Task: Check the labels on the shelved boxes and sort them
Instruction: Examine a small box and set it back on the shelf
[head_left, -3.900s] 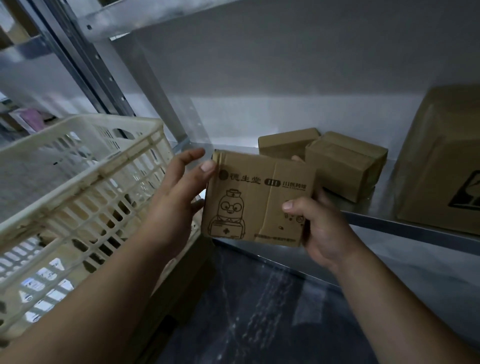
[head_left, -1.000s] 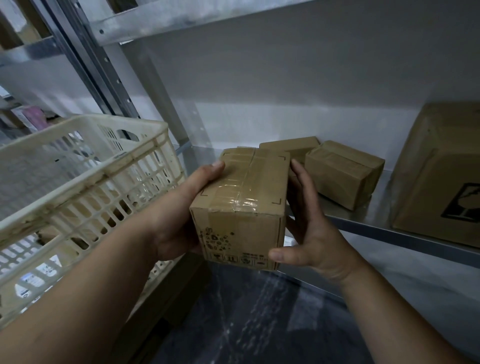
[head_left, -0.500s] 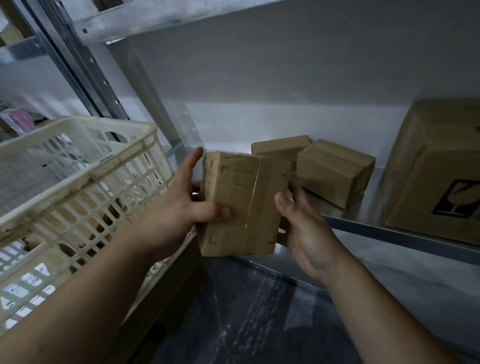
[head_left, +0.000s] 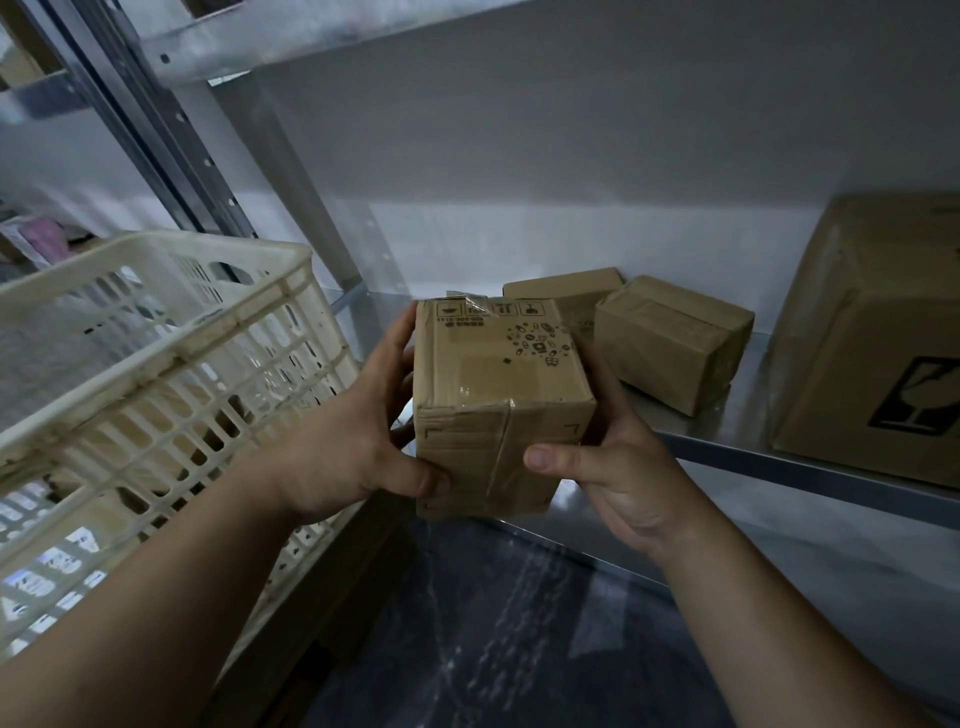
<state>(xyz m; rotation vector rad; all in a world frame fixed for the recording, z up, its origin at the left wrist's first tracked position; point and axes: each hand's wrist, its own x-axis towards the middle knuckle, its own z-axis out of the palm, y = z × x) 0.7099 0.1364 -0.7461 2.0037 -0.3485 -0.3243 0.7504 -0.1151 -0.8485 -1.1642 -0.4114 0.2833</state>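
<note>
Gripped from both sides, the taped cardboard box (head_left: 498, 384) was held up just in front of the metal shelf (head_left: 727, 436). The left hand (head_left: 348, 452) was curled round its left side, with the thumb pressed on the near face. The right hand (head_left: 618, 467) was wrapped round its right side, with the thumb laid across the near face beside the tape seam. Handling symbols and a scatter of small icons were printed on the upturned face. Just beyond the grip and to its right, a nearer small box (head_left: 670, 343) and a farther small box (head_left: 566, 291) were lying close together on the shelf. Further right of the grip, a large box (head_left: 872, 338) marked with a black glass symbol was stood on the same shelf. Left of the grip, a cream slotted crate (head_left: 156, 332) was seen close by the left forearm.
</note>
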